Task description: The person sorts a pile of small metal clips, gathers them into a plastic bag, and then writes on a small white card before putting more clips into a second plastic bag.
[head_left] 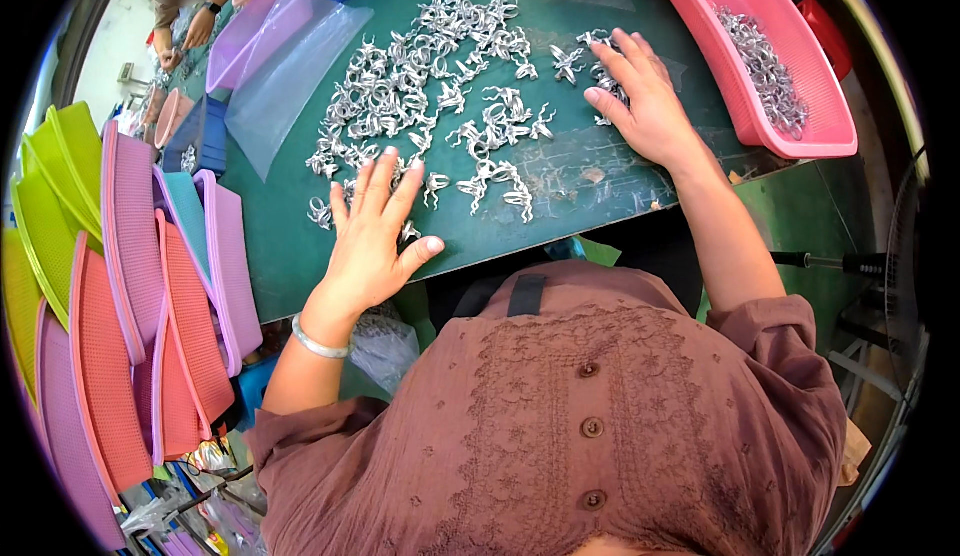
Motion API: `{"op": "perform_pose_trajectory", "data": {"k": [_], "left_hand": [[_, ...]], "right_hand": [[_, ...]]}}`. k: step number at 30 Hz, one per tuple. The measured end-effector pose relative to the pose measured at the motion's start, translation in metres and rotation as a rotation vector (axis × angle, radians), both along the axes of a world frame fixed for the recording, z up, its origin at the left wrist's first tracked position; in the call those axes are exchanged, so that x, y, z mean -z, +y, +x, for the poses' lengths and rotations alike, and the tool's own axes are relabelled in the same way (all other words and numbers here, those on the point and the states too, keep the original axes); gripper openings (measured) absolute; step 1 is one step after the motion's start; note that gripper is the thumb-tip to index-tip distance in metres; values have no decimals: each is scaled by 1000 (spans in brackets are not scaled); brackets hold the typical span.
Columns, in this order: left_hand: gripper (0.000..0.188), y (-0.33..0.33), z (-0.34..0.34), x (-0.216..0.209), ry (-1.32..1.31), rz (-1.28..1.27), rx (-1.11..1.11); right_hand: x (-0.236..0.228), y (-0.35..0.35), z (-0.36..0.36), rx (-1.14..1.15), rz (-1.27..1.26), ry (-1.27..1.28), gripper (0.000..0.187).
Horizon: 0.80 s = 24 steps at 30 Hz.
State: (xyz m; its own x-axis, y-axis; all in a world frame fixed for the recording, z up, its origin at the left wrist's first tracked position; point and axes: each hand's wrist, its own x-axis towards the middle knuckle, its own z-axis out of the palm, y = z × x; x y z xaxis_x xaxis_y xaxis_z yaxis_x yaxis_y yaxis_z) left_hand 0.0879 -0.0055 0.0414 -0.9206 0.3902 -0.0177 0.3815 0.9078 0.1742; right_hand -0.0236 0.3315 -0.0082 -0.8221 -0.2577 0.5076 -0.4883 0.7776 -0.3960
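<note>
A wide pile of small silver metal rings with wavy ends (390, 86) lies spread over the green tabletop (300, 246). My left hand (372, 226) rests palm down on the pile's near edge, fingers stretched out and a few pieces partly hidden beneath them. To the right, my right hand (640, 101) is spread flat over a small group of the same pieces (568, 62), its fingertips covering some of them. Between the two hands a looser cluster (500, 126) is scattered. Neither hand grips anything.
A pink basket (740, 121) holding more silver pieces stands at the right. Stacked colourful baskets (130, 246) lean at the left. A clear plastic sheet (285, 76) lies by a purple basket (250, 41). Another person's hand (200, 26) shows at the far left.
</note>
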Motion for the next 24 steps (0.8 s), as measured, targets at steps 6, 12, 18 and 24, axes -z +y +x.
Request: {"op": "perform_pose_trajectory", "data": {"k": [6,12,18,24], "left_hand": [[79,-13,4,8,-6,-8,-192],[78,-13,-4,4,-43,153,-114],[62,-67,-72,-4,295,134,-368],[70,-89,-212,-8,164,98,-477]], "right_hand": [[-12,1,5,-174,6,-153,49],[-16,-1,11,-127,58,-92,76],[-19,-7,6,-93,109,-202,83],[-27,-31,0,-210,150,-254,94]]}}
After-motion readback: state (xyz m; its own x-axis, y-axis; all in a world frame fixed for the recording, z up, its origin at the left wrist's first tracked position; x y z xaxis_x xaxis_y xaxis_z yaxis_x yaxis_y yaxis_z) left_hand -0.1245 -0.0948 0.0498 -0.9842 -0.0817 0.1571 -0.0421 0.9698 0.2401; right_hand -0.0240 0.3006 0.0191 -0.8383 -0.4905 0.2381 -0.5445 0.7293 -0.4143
